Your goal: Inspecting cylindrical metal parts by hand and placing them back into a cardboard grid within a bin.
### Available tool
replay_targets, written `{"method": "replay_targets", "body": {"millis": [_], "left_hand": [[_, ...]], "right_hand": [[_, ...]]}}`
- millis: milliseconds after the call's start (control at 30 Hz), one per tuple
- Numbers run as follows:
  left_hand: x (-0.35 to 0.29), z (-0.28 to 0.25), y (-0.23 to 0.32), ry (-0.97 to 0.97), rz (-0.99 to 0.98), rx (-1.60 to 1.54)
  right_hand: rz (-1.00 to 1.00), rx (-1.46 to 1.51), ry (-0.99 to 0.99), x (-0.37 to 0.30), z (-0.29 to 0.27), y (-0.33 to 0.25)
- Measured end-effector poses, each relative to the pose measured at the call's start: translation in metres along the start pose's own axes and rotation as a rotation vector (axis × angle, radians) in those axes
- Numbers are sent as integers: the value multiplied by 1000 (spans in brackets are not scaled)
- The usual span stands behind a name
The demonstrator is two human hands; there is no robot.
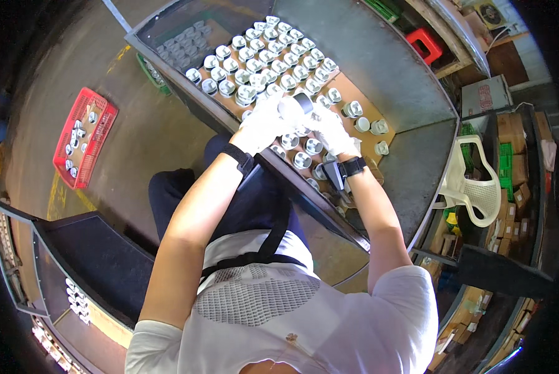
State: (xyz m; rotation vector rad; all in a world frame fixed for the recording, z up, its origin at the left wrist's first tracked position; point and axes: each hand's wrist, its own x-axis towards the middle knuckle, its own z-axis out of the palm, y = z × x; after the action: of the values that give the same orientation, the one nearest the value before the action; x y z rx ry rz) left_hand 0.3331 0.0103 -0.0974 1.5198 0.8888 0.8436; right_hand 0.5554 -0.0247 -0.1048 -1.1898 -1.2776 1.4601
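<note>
Between my hands, above the workbench, is a silvery metal piston [289, 108] with a dark round end on its right side. My left hand [262, 128], in a white glove, is closed around it from the left. The white-gloved right hand [330, 131] has its fingers bent against the piston's right side. Glare washes out the fingertips of both hands. Many more pistons [268, 56] stand in rows on brown board behind my hands, and several others [302, 160] stand just below them, near the bench's front edge.
Grey metal panels [379, 62] wall the bench at the back and right. A red crate [87, 140] holding several pistons sits on the floor at left. A pale plastic chair [475, 181] and shelves with boxes [516, 206] stand at right. A dark rack [92, 262] is at lower left.
</note>
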Motion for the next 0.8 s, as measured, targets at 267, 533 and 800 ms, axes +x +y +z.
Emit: {"method": "replay_targets", "body": {"millis": [267, 533, 800], "left_hand": [[-8, -2, 37, 0, 17, 89], [-9, 2, 33, -58, -67, -234], [1, 24, 35, 56, -37, -27]], "right_hand": [[-168, -591, 116, -18, 28, -54], [-302, -665, 106, -14, 27, -50], [-375, -644, 158, -15, 27, -41]]}}
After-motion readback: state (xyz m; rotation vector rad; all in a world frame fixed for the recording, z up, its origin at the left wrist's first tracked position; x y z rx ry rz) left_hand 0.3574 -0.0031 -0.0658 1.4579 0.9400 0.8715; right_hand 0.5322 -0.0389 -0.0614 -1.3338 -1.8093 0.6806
